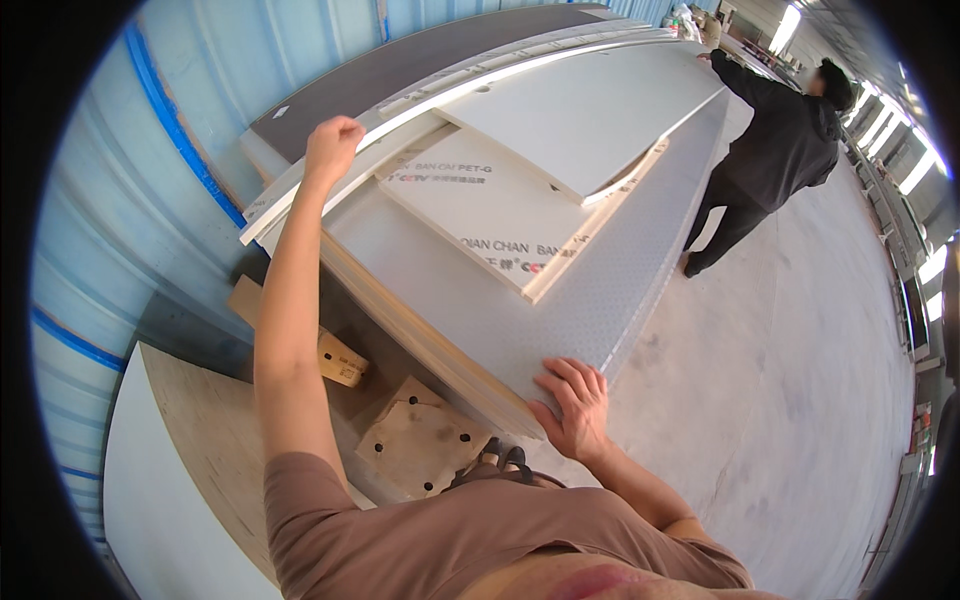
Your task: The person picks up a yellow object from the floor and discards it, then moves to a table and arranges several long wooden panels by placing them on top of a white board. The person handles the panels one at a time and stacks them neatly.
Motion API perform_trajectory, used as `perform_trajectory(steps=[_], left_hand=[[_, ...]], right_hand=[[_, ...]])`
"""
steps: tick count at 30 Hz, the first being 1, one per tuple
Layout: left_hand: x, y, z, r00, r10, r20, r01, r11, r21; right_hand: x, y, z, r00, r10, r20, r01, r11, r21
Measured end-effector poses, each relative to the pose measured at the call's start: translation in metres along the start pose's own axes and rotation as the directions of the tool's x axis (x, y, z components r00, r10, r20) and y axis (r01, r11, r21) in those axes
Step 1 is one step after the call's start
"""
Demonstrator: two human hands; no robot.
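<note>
A stack of large flat panels (450,325) with a grey patterned top reaches away from me. My right hand (573,408) rests on its near right corner, fingers spread over the top and thumb by the edge. At the left side my left hand (335,150) is closed, its fingers curled at the edge of a long white strip (262,217); the fingertips are partly hidden. On the stack lie a white board with printing (470,215) and, overlapping it, a larger plain white board (580,110). A dark panel (400,70) lies beyond the strip.
A person in dark clothes (780,140) stands at the far right, one hand at the stack's far end. Blue corrugated wall (180,200) runs along the left. Below are a wooden piece with holes (415,445), a cardboard box (342,360) and a leaning pale panel (160,470).
</note>
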State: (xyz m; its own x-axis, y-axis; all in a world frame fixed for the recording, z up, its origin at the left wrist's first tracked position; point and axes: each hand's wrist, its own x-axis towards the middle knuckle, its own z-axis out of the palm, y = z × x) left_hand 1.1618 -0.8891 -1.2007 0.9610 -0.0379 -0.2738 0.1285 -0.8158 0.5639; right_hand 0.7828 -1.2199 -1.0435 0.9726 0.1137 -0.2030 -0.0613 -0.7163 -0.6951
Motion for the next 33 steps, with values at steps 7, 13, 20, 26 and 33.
perform_trajectory(steps=[7,13,20,26,33], left_hand=[[0.147,-0.072,0.084,0.992,-0.072,0.1,0.046,0.97,0.238],[0.197,-0.112,0.124,0.956,-0.188,0.226,0.093,0.922,0.375],[0.225,-0.132,0.149,0.92,-0.281,0.274,0.211,0.943,0.257],[0.227,-0.137,0.122,0.887,-0.376,0.267,0.305,0.913,0.271],[0.21,-0.209,0.032,0.779,-0.514,0.359,0.584,0.803,-0.118]], right_hand=[[0.031,0.016,0.022,0.998,0.054,0.031,-0.053,0.998,-0.027],[0.043,0.033,0.025,0.997,0.047,0.069,-0.045,0.999,-0.023],[0.048,0.044,0.031,0.998,0.042,0.042,-0.041,0.999,-0.025],[0.044,0.04,0.029,0.998,0.041,0.039,-0.041,0.999,-0.003],[0.042,0.039,0.028,0.997,0.059,0.042,-0.059,0.998,-0.004]])
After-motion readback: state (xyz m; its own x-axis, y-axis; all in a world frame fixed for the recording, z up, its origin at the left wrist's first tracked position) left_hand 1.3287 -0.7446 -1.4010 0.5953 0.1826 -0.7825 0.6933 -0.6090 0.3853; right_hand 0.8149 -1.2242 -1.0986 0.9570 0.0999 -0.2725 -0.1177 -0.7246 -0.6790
